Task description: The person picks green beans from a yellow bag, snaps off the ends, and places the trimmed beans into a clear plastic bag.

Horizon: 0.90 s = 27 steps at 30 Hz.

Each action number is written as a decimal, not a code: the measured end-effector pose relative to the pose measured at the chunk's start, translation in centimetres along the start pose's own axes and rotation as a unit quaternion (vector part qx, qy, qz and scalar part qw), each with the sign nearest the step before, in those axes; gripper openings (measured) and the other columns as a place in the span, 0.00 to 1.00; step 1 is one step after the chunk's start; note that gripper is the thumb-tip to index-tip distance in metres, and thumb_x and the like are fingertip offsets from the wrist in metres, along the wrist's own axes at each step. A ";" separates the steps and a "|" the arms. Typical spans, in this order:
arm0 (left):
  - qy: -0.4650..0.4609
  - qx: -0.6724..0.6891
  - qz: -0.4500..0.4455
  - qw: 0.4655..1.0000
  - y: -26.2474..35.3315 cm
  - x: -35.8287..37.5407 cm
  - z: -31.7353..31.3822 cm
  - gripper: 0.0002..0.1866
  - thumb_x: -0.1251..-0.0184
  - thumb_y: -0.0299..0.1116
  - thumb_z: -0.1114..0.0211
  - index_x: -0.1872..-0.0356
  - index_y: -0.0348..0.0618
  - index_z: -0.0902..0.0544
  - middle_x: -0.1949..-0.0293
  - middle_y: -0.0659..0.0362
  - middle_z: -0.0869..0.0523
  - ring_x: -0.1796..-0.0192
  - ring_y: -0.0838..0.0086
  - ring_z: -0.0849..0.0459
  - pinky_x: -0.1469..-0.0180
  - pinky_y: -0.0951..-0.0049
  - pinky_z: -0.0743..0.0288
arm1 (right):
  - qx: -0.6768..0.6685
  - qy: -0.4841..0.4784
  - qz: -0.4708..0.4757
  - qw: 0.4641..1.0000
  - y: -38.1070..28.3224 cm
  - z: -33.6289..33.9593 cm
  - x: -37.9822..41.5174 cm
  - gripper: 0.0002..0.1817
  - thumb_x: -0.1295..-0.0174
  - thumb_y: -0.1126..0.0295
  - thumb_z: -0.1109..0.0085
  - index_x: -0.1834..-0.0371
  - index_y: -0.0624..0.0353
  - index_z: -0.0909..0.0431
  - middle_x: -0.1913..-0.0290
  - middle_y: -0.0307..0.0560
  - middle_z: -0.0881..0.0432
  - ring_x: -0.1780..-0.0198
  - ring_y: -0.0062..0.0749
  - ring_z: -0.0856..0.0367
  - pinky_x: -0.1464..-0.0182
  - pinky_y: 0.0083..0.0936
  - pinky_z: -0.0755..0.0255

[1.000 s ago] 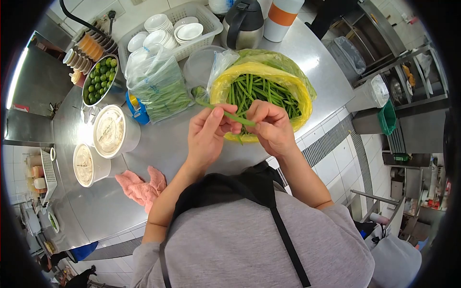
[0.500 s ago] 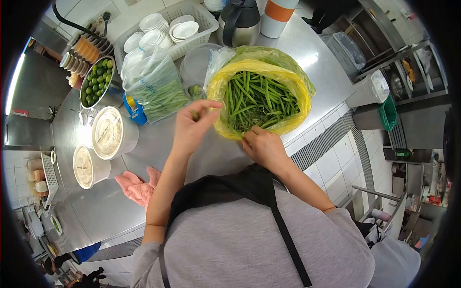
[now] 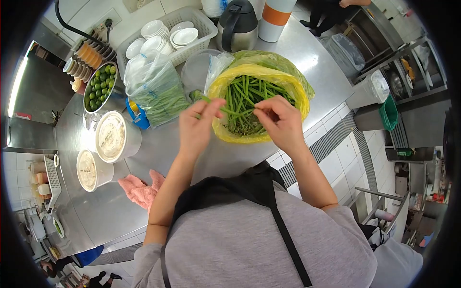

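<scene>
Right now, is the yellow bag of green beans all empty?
No, the yellow bag is full of green beans, and the left hand and right hand hold one bean between them.

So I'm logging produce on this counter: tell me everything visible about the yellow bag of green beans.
The yellow bag is thin, crinkly plastic, its mouth rolled open into a wide rim. It sits on the steel counter near the front edge, filled with long green beans. A greenish plastic layer shows behind it. The left hand and right hand hold one bean above its near rim.
</scene>
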State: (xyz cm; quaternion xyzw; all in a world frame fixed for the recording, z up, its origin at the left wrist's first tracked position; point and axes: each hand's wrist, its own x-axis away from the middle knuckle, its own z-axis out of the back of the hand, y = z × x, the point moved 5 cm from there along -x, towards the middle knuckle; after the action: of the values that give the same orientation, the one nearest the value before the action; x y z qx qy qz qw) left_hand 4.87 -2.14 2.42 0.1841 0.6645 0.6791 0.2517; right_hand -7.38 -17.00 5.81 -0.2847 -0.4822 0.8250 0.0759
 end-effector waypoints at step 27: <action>0.166 0.454 0.145 0.863 0.9 0.7 0.1 0.11 0.31 0.35 0.48 0.59 0.38 0.24 0.74 0.64 0.26 0.76 0.86 0.35 0.80 0.85 0.47 | 0.070 -0.014 -0.052 0.996 -0.7 2.3 -1.8 0.11 0.45 0.66 0.39 0.62 0.59 0.23 0.65 0.41 0.24 0.70 0.27 0.23 0.66 0.20 0.28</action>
State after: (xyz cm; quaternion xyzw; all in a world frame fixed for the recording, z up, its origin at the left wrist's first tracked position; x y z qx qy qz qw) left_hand 4.26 -1.64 3.28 0.2567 0.8971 0.3517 -0.0751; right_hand -7.30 -19.08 8.01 -0.2422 -0.4386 0.8554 0.1313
